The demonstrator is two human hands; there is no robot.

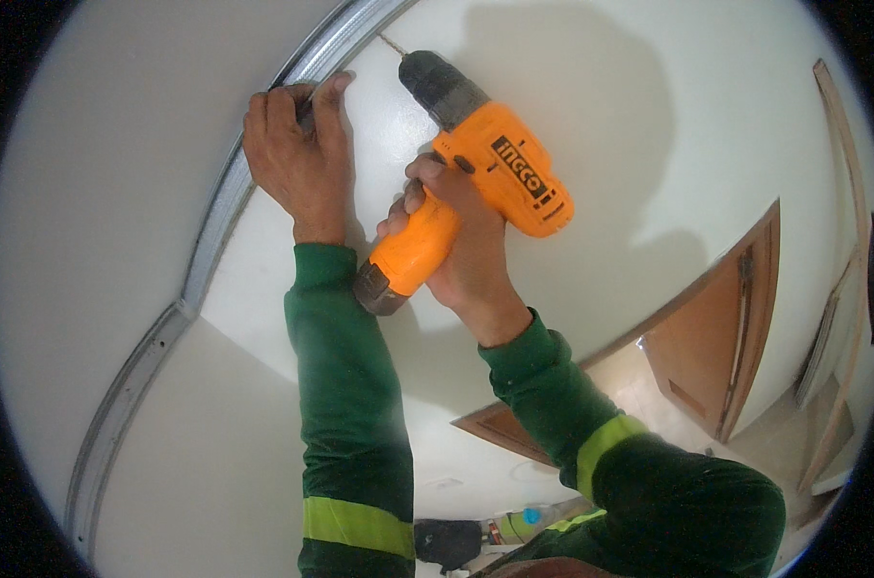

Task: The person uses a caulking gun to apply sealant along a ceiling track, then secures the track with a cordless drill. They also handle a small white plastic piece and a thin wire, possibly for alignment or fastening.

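Note:
My right hand point(472, 252) is wrapped around the grip of an orange and black cordless drill point(509, 169). A thin drill bit point(392, 44) sticks out of its black chuck, and the tip reaches the edge of a galvanized metal channel point(217, 212) or appears very close to it; I cannot tell whether they touch. That channel runs along the line where the white wall meets the ceiling. To the left of the drill, my left hand point(300, 173) pinches the channel's edge between thumb and fingers. Part of those fingertips is hidden behind the metal.
Another length of metal channel point(119, 405) continues past the corner at lower left. Below on the right stands a brown wooden door point(712, 347). Long boards point(847, 193) lean at the far right. A dark bag-like item point(447, 542) and other small items lie far below.

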